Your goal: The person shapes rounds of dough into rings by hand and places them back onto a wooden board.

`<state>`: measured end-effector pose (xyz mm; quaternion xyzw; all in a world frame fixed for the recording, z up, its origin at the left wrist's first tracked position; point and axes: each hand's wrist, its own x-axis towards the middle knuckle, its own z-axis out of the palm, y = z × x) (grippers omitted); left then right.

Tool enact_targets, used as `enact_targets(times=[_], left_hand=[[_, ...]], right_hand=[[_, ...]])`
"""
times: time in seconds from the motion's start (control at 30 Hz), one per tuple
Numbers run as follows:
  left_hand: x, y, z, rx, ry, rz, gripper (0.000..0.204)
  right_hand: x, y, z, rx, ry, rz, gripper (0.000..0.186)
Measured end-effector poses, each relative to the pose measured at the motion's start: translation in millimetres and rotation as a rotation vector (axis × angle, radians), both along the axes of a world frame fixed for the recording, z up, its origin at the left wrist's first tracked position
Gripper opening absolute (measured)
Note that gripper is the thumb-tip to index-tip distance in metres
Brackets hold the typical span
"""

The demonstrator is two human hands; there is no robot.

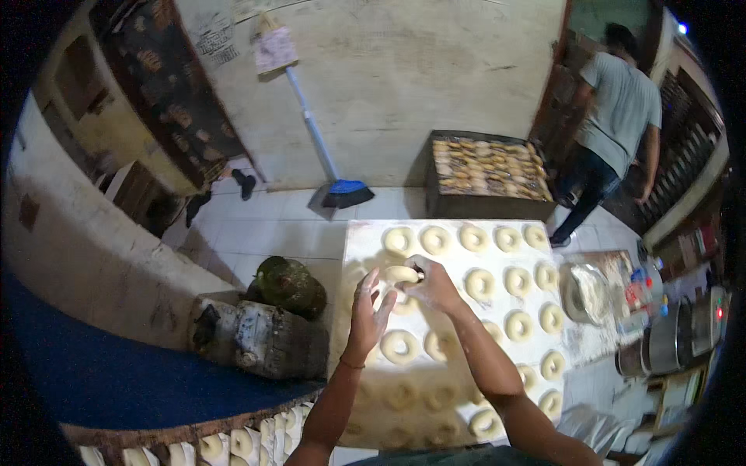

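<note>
Over the far left part of a pale floured board, my right hand is closed on a raw dough ring, its fingers hooked at the ring's right side. My left hand is close by on the left, fingers spread and apart from one another, with flour on the skin. Whether its fingertips touch the dough I cannot tell. Rows of similar rings lie on the board, among them a lower ring beneath my hands and another ring to the right.
A metal bowl of flour stands right of the board. Beyond the board sits a crate of browned pieces. A blue broom leans on the wall. Gas cylinders are at left. A person walks at the far right.
</note>
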<state>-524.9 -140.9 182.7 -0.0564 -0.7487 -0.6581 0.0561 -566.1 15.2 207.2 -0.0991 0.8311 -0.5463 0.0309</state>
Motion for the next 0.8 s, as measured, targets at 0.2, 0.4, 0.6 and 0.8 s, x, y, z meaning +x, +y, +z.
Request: enact_targets(times=[0.2, 0.4, 0.6, 0.8], left_hand=[[81.7, 102.1, 41.9, 0.137, -0.045, -0.29, 0.044], [199.6, 195.4, 24.1, 0.008, 0.11, -0.581, 0.041], [256.2, 244.8, 14.9, -0.197, 0.226, -0.501, 0.039], [311.9, 268.9, 46.2, 0.575, -0.243, -0.862, 0.039]], right_hand=[[145.4, 75.5, 21.8, -0.256, 0.003, -0.334, 0.026], [272.6, 163.4, 7.1, -0.235, 0.151, -0.567, 0.026], [379.5, 205.7, 5.4, -0.314, 0.14, -0.74, 0.027], [417.7, 233.2, 10.0, -1.559, -0.033, -0.372, 0.031]])
